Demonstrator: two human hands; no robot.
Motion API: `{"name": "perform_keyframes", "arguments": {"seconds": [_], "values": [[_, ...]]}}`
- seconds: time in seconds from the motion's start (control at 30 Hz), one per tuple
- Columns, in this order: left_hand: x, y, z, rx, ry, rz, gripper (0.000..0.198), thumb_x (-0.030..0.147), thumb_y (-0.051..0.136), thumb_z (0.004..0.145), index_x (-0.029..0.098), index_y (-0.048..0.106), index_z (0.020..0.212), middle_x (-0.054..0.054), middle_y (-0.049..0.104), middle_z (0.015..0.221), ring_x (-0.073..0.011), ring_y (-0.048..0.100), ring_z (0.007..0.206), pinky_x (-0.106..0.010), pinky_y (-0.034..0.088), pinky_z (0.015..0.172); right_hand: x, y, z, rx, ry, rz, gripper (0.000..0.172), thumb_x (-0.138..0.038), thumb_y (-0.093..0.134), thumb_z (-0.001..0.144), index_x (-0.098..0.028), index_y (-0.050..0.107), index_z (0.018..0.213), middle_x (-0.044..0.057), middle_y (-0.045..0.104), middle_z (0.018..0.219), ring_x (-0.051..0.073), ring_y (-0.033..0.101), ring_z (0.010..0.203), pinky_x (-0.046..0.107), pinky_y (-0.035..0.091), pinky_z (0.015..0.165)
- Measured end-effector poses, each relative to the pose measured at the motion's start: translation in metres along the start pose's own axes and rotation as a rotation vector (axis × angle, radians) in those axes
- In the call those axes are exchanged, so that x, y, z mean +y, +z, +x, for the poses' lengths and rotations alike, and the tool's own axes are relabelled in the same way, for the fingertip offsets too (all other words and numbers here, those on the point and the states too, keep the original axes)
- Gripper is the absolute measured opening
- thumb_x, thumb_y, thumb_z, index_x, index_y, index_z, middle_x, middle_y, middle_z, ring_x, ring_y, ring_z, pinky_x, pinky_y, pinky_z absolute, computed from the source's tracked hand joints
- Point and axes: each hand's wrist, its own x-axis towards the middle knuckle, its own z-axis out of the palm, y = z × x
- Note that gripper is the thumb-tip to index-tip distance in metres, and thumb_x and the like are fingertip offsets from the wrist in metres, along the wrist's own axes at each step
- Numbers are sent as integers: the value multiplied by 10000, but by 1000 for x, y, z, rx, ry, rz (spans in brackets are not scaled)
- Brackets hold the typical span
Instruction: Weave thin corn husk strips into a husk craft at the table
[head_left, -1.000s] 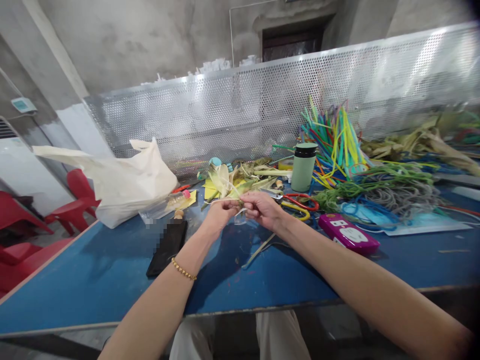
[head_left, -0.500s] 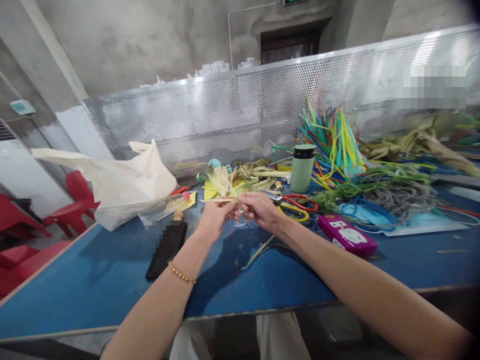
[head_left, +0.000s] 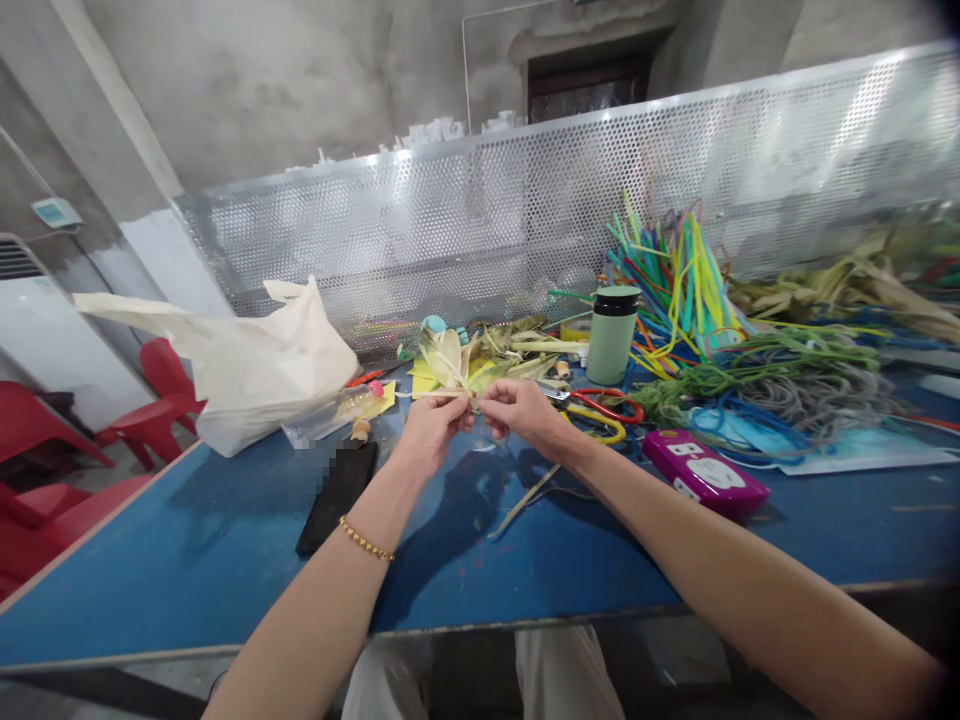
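Observation:
Both my hands meet over the middle of the blue table (head_left: 247,570). A thin pale strip of dried husk (head_left: 429,393) runs sideways into my left hand (head_left: 435,428), whose thumb and fingers pinch it. My right hand (head_left: 523,415) is closed at the fingertips, right beside the left fingertips; the small piece between them is mostly hidden. Just behind the fingers lie broad pale-green husk leaves (head_left: 448,360). Under my right wrist, another narrow strip (head_left: 525,500) lies on the table. Red-handled scissors (head_left: 611,403) rest close to the right hand.
At left stand a white plastic bag (head_left: 277,370) and a black phone (head_left: 337,500). To the right are a green tumbler (head_left: 611,340), a purple box (head_left: 705,472), colourful pipe cleaners (head_left: 694,280) and tangled cords (head_left: 787,385). A perforated metal screen (head_left: 450,230) closes the back.
My fingertips have shifted slightly on the strip, and the right hand's fingers have drawn a little apart from the left's. The whole view has slid slightly right.

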Motion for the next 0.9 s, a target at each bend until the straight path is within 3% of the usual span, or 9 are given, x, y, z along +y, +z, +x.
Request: {"name": "perform_keyframes", "arguments": {"seconds": [0.23, 0.43, 0.9], "values": [[-2, 1, -1, -23, 16, 55, 271, 219, 812, 607, 101, 639, 778, -7, 612, 651, -90, 542, 526, -249, 423, 558, -4, 4, -3, 72, -27, -56, 182, -285, 604, 725, -158, 573, 599, -55, 468, 424, 66, 405, 357, 197, 314, 373], [-1, 0, -1, -38, -44, -17, 304, 160, 821, 569, 95, 621, 788, -25, 631, 668, -124, 600, 559, -268, 463, 582, -1, 6, -2, 141, -32, -89, 162, -298, 604, 692, -147, 595, 635, -43, 501, 478, 62, 374, 402, 199, 286, 392], [-2, 4, 1, 5, 86, -22, 133, 143, 724, 585, 129, 634, 682, 42, 519, 514, -80, 442, 447, -255, 316, 495, 4, 10, -1, 144, -138, -78, 175, -320, 596, 708, -148, 621, 691, -28, 553, 585, 68, 388, 480, 209, 320, 472]]}}
